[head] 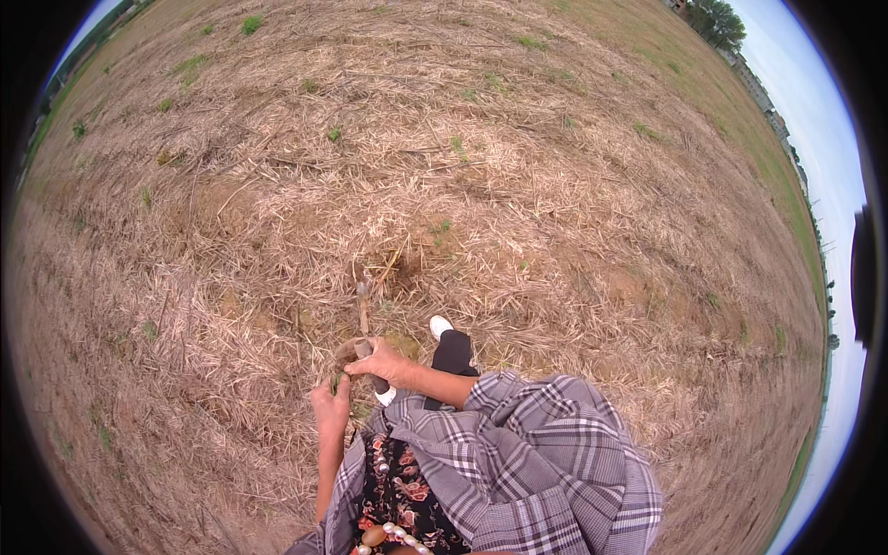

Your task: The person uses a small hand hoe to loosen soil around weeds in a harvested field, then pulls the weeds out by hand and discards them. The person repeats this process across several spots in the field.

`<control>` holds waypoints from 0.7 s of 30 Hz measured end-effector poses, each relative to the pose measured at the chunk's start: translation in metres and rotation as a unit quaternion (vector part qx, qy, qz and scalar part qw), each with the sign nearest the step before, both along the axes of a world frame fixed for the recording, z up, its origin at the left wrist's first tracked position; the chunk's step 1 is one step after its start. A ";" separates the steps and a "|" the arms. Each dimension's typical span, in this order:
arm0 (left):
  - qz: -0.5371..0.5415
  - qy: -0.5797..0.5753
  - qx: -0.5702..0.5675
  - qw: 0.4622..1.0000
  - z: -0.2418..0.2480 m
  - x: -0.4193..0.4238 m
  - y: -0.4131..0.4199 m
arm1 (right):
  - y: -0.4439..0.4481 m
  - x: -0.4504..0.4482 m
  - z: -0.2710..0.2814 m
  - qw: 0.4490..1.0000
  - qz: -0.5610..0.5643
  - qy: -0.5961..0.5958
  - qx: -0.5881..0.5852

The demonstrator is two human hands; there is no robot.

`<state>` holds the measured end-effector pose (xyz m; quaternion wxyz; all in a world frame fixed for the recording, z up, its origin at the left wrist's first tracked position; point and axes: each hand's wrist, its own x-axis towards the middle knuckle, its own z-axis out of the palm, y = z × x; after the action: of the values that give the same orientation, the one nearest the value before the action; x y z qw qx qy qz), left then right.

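Note:
My right hand (386, 364) is curled around a brown, stick-like handle (378, 383), its thumb pointing left. Against its fingers sits a rounded brown object (345, 354), too small to identify. My left hand (331, 406) is just below and to the left, thumb and fingertips pinched on a small green bit of plant (336, 381). The fingertips of both hands nearly meet. Ahead of them a narrow wooden shaft (364, 316) with a greyish end (363, 288) points to a patch of dark, disturbed soil (399, 270). Whether shaft and handle are one tool, I cannot tell.
Dry straw (277, 229) covers the field around me, with scattered green weeds (334, 134). One white shoe (440, 326) is in front of my right arm; part of another (386, 396) shows beneath my hands. A tree (714, 24) and buildings (760, 87) line the far edge.

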<state>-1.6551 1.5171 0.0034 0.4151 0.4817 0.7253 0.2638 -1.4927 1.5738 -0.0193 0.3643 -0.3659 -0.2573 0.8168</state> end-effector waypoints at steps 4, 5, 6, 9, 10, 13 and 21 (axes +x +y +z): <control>-0.048 0.014 0.067 0.996 0.000 0.003 0.011 | 0.000 0.008 0.001 1.000 -0.009 -0.003 -0.003; -0.056 0.003 0.061 0.997 0.001 0.005 0.014 | 0.000 0.011 0.002 1.000 -0.019 -0.009 0.000; -0.062 -0.009 0.054 0.997 0.003 0.008 0.018 | 0.000 0.014 0.002 0.999 -0.026 -0.017 -0.009; -0.127 0.029 0.034 0.991 0.011 0.014 0.033 | -0.002 0.022 0.004 0.997 -0.048 -0.052 -0.025; -0.138 0.009 0.062 0.988 0.015 0.016 0.034 | -0.003 0.025 0.004 0.995 -0.058 -0.071 -0.026; -0.175 0.025 0.052 0.983 0.021 0.024 0.042 | -0.004 0.030 0.001 0.992 -0.092 -0.081 -0.035; -0.169 0.035 0.123 0.977 0.011 0.037 0.029 | -0.005 0.031 -0.015 0.986 -0.139 -0.056 -0.067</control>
<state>-1.6177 1.5463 0.0149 0.3658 0.6533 0.6097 0.2602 -1.4616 1.5686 -0.0347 0.4339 -0.4669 -0.1690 0.7518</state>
